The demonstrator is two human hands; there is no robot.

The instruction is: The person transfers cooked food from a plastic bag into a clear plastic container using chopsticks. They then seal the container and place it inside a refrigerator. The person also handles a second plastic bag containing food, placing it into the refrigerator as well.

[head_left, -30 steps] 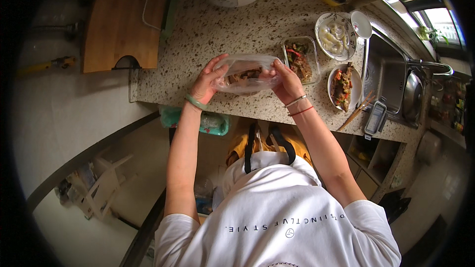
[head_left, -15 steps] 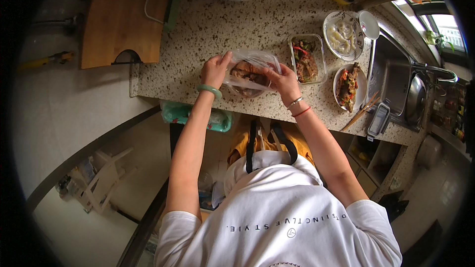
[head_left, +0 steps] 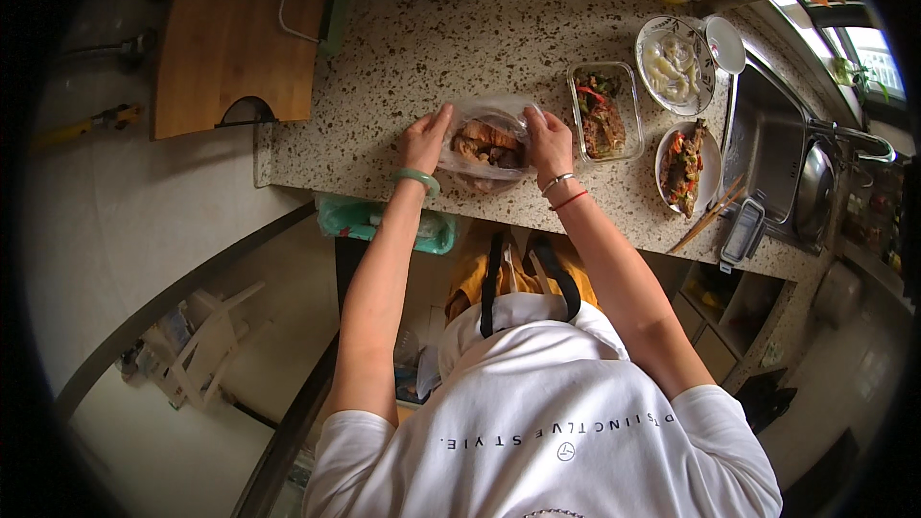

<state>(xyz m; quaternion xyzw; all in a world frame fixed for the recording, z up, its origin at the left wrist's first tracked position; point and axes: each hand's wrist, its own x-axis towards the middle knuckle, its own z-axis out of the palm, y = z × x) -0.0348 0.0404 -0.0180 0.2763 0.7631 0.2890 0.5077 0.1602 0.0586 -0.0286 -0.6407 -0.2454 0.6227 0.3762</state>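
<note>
Clear thin plastic (head_left: pixel 508 107), a bag or wrap, lies over a round bowl of brown cooked food on the counter before me; the bowl's rim is mostly hidden under it. My left hand (head_left: pixel 422 142), with a green bangle at the wrist, pinches the plastic at the left side. On the right side my right hand (head_left: pixel 550 144) grips it between thumb and fingers. Close to the right hand stands a rectangular glass container (head_left: pixel 638 129) of cooked meat and red and green peppers.
Right of the container are a plate (head_left: pixel 712 168) with a cooked fish, a patterned plate (head_left: pixel 646 91) of pale food, chopsticks (head_left: pixel 705 219), a container lid (head_left: pixel 743 232) and the sink (head_left: pixel 767 120). A wooden board (head_left: pixel 225 38) stands left; a green bin (head_left: pixel 436 232) hangs below the counter edge.
My right hand has turned more upright and shifted slightly left, with the plastic's right edge in its fingers. The plastic now leaves more of the brown food visible.
</note>
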